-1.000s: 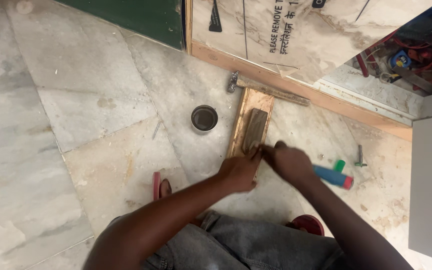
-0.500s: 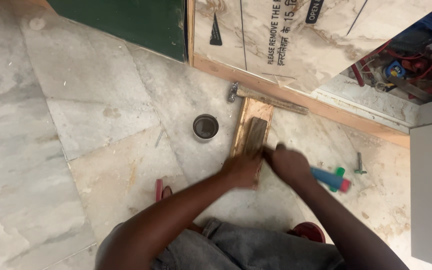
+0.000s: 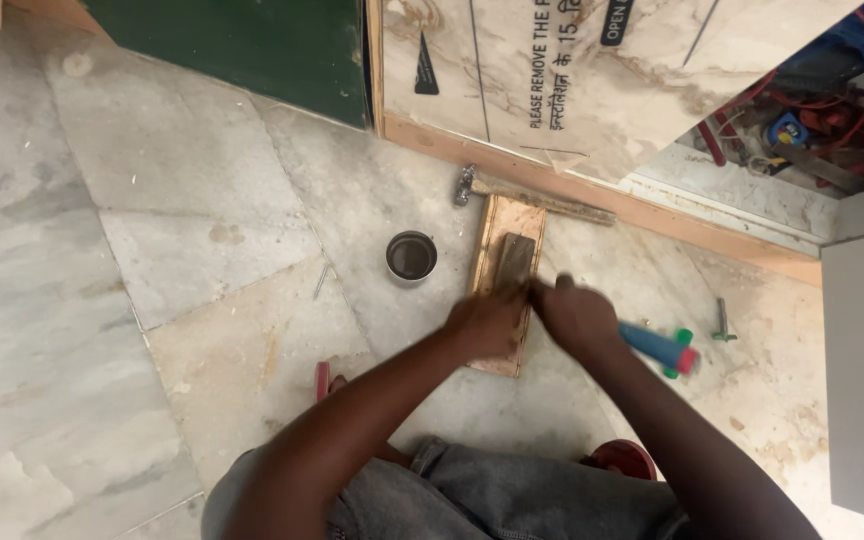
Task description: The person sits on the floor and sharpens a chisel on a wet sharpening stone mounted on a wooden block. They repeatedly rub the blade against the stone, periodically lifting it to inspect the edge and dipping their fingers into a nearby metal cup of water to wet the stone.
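- Left of the hands, a small round tin (image 3: pixel 411 256) stands apart on the floor.
- Left hand (image 3: pixel 487 322) presses flat on the wooden board (image 3: pixel 508 222), which carries a dark stone (image 3: pixel 514 261).
- Right hand (image 3: pixel 574 315) is fisted just beside it; what it holds, I cannot tell.
- Right of the hands lies a blue-handled tool (image 3: pixel 660 348).

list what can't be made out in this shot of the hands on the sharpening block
Head view:
- Near end of the dark stone on the wooden block: covered by the left hand and right hand.
- Whatever the hands grip: hidden, motion-blurred.
- Blue-handled tool: its front end hidden behind the right wrist.
- Metal cup contents: too dark.
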